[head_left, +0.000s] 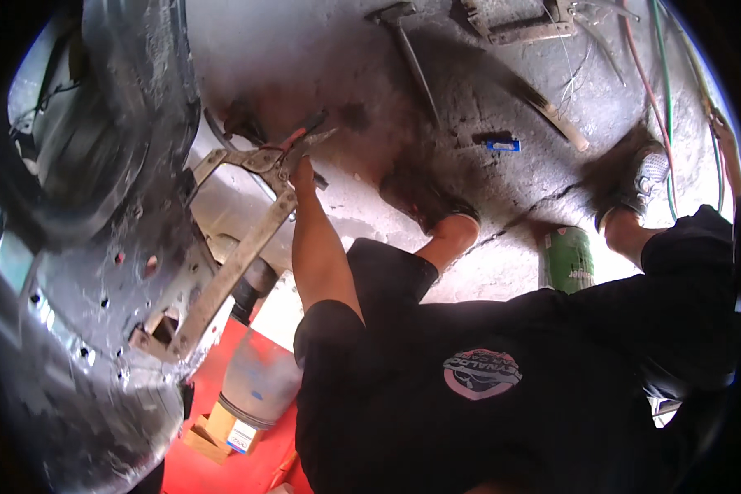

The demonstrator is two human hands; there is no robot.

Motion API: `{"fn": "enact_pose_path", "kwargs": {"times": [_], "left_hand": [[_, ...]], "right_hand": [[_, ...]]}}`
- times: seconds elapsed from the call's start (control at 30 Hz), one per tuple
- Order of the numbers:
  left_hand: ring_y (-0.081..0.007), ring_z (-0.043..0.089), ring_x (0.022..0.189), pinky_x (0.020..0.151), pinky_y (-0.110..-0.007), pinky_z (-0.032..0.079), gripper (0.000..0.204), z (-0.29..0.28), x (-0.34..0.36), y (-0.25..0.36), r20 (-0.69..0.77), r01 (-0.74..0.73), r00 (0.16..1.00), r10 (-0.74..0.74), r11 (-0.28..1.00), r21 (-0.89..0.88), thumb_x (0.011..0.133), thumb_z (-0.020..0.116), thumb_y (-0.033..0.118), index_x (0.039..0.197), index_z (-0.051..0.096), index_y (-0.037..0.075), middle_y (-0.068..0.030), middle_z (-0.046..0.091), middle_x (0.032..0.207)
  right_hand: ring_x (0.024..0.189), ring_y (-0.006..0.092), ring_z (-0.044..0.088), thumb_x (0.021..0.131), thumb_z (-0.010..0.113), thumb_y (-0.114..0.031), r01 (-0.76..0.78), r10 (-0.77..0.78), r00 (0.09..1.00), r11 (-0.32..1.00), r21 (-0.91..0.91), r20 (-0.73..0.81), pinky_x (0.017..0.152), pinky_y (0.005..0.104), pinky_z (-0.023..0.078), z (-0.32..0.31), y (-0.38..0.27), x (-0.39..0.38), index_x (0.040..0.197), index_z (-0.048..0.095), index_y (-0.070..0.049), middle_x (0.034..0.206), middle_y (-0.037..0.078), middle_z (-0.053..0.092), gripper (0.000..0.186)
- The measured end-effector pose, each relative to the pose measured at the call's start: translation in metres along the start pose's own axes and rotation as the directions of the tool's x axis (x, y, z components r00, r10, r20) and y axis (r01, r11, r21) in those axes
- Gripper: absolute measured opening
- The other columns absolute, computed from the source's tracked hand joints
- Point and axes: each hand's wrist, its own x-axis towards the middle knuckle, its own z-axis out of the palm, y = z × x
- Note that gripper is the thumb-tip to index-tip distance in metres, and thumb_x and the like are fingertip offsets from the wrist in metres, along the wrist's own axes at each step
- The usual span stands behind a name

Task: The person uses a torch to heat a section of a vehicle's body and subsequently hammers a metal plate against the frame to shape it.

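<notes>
My left hand (303, 174) grips the handles of the long-jaw locking clamp (237, 247), fingers closed around them. It's clamped on the grey sheet-metal panel (99, 280); probably heavy, stiff, best held by handles. Right hand unseen.

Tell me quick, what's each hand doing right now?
Left hand: closed on the handles of the long-reach locking clamp gripping the car body panel.
Right hand: not in view.

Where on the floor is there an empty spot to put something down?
Bare concrete lies between the hammer and the blue marker, and another patch between the left shoe and the green can. It is crowded by the locking clamp that the hand grips, and among the hoses at upper right.
</notes>
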Motion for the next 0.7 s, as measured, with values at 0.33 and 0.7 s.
{"fn": "enact_pose_path", "kwargs": {"times": [0.33, 0.7], "left_hand": [[-0.0224, 0.061, 0.110, 0.090, -0.037, 0.053, 0.049, -0.013, 0.139, -0.091, -0.126, -0.040, 0.992, -0.010, 0.920, -0.389, 0.095, 0.068, 0.018, 0.138, 0.049, 0.005, -0.0125, 0.056, 0.131], [-0.0257, 0.061, 0.115, 0.099, -0.040, 0.051, 0.054, -0.009, 0.242, 0.048, -0.030, -0.194, 0.980, 0.198, 0.905, -0.379, 0.097, 0.065, 0.022, 0.141, 0.046, -0.003, -0.0158, 0.057, 0.134]], "right_hand": [[0.086, 0.0190, 0.067, 0.102, 0.063, -0.034, 0.019, -0.014, 0.978, 1.000, 0.020, -0.207, 0.077, 0.0368, 0.053, -0.124, -0.027, 0.041, 0.125, 0.065, -0.012, 0.103, 0.018, 0.069, 0.032], [0.099, 0.0199, 0.068, 0.101, 0.065, -0.030, 0.154, -0.150, 0.918, 0.988, -0.017, -0.368, 0.089, 0.0389, 0.054, -0.241, -0.095, 0.066, 0.136, 0.062, -0.013, 0.115, 0.022, 0.069, 0.039]]}}
